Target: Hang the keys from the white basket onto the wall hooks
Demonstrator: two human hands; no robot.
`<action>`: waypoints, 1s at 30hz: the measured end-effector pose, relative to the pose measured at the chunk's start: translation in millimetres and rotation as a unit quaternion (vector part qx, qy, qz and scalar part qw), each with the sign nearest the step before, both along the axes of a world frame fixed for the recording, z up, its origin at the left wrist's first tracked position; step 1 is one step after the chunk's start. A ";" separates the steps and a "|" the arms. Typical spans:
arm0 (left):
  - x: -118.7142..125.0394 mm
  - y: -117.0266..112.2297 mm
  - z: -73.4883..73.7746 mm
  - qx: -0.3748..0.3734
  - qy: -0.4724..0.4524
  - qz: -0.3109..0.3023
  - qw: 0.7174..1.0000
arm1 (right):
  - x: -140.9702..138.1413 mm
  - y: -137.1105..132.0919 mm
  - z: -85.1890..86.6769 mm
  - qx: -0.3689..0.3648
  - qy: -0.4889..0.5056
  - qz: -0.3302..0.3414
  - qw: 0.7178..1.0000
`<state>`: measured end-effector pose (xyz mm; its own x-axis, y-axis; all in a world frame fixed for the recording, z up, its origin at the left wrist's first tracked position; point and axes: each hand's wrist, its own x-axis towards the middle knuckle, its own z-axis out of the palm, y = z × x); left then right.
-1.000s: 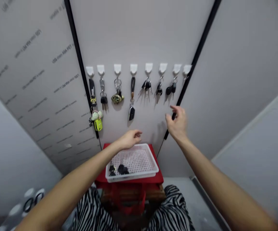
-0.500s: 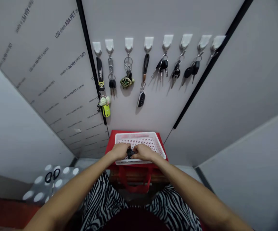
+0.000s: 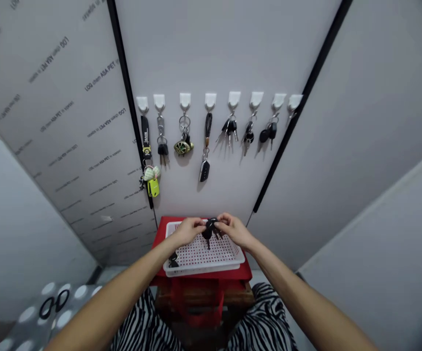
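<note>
The left hand and the right hand are near to each other above the white basket, and between them is the bunch of dark keys. The left thumb and forefinger are pinching the bunch at its left side, and the right thumb and forefinger are pinching it at its right side. How the other left fingers are bent, I cannot tell well. At least 1 blade of the bunch points down, over the basket's floor.

At the left side of the basket lie some spare keys, partly hidden by the left forearm. The basket stands on the red bag.

On the wall there are 8 white hooks in a row. From the left hang a black strap with a lime fob, a small key set, a gold charm, a dark loop with a car fob, and then 3 more key sets
</note>
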<state>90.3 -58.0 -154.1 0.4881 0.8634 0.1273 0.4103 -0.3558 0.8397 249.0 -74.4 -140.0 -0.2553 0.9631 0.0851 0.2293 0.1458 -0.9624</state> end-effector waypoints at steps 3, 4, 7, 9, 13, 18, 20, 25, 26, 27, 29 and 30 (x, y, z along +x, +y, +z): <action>16.6 2.5 21.6 -0.017 -0.039 0.023 0.999 | 11.9 -3.8 15.9 0.005 0.041 -0.025 0.999; 21.6 2.9 28.5 -0.022 -0.047 0.024 0.998 | 15.4 -5.4 20.4 0.013 0.041 -0.032 0.999; 34.4 4.1 45.8 -0.033 -0.056 0.038 0.997 | 23.4 -9.7 31.0 0.061 0.006 -0.059 0.996; 41.0 4.8 55.1 -0.026 -0.054 0.050 0.997 | 26.2 -12.0 35.8 0.088 -0.014 -0.064 0.994; 51.3 4.0 73.6 0.095 0.008 0.047 0.994 | 27.8 -14.3 43.2 0.063 0.032 -0.051 0.996; 62.0 -1.2 102.5 0.266 0.128 0.038 0.955 | 33.1 -14.9 59.8 0.077 0.058 -0.074 0.993; 66.7 -2.5 117.2 0.294 0.156 0.042 0.942 | 36.5 -15.2 71.4 0.124 0.050 -0.097 0.986; 78.7 -3.4 160.9 0.346 0.151 0.048 0.925 | 47.1 -17.7 110.7 0.058 0.188 -0.076 0.977; 80.6 -3.5 169.1 0.373 0.140 0.042 0.916 | 49.7 -18.4 119.0 0.037 0.222 -0.063 0.972; 82.1 -3.7 176.6 0.408 0.132 0.031 0.903 | 52.4 -19.2 126.9 0.023 0.243 -0.054 0.968; 84.3 -4.4 188.9 0.481 0.132 -0.005 0.867 | 57.8 -20.6 141.1 0.015 0.247 -0.046 0.968; 85.2 -4.7 193.5 0.510 0.138 -0.025 0.848 | 60.5 -21.1 147.7 0.022 0.235 -0.046 0.971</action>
<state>175.6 -62.7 39.3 0.6545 0.3496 0.6703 0.5040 -0.8627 -0.0422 309.4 -95.5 7.6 -0.0921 0.9728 0.2128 -0.2190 0.1886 -0.9573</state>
